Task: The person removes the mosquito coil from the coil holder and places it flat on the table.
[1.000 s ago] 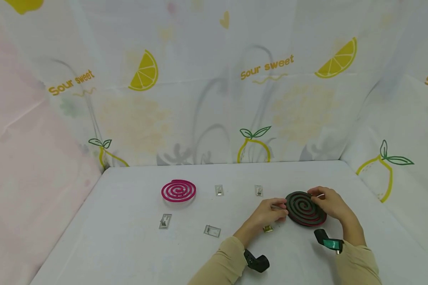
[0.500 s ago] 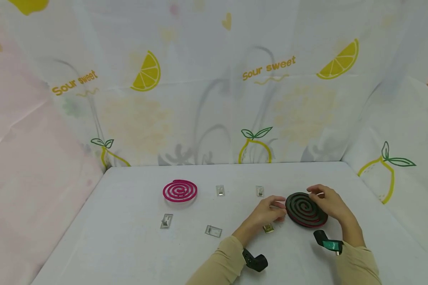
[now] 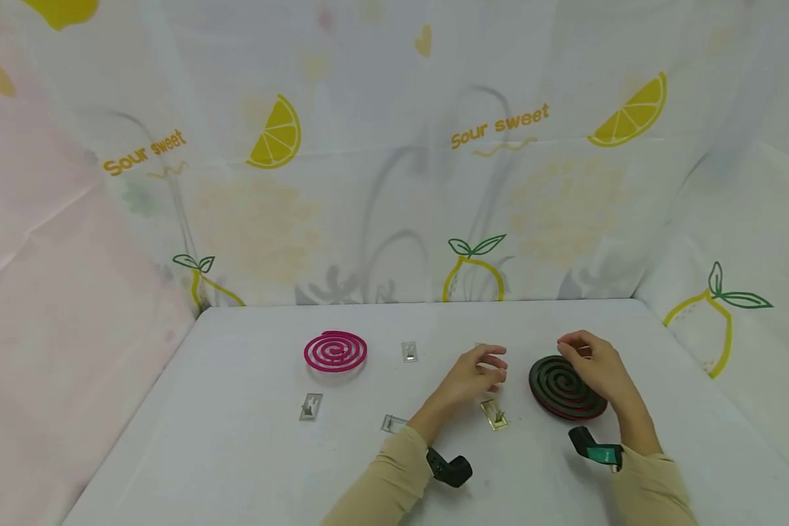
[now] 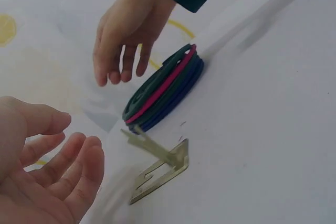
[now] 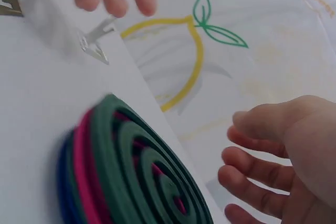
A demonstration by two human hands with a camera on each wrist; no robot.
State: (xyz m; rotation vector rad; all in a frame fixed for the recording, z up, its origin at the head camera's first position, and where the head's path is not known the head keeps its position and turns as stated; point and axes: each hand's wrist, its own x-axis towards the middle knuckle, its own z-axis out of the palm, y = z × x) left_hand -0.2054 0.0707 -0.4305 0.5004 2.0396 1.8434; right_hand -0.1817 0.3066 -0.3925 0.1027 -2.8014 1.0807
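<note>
A stack of mosquito coils (image 3: 565,398) lies at the right of the table, dark green on top. Pink and blue layers show from the side in the left wrist view. My right hand (image 3: 595,361) hovers over its far edge, fingers loosely bent and holding nothing; the right wrist view shows a gap to the coils. To the left of the stack, my left hand (image 3: 470,376) is in the air with relaxed, bare fingers. Just below it stands a gold metal coil stand (image 3: 495,416), its prong raised, also in the left wrist view (image 4: 181,156).
A single pink coil (image 3: 335,370) rests at the back left. Silver stands lie around the table: one at the back (image 3: 410,352), one at the left (image 3: 310,406), one partly behind the left forearm (image 3: 393,424). Another is mostly hidden by the left hand. A printed cloth (image 3: 368,219) hangs behind.
My left hand has drawn away from the stack, leftward, uncovering the gold stand. My right hand has let go of the stack's edge and lifted slightly. The stack stays in place.
</note>
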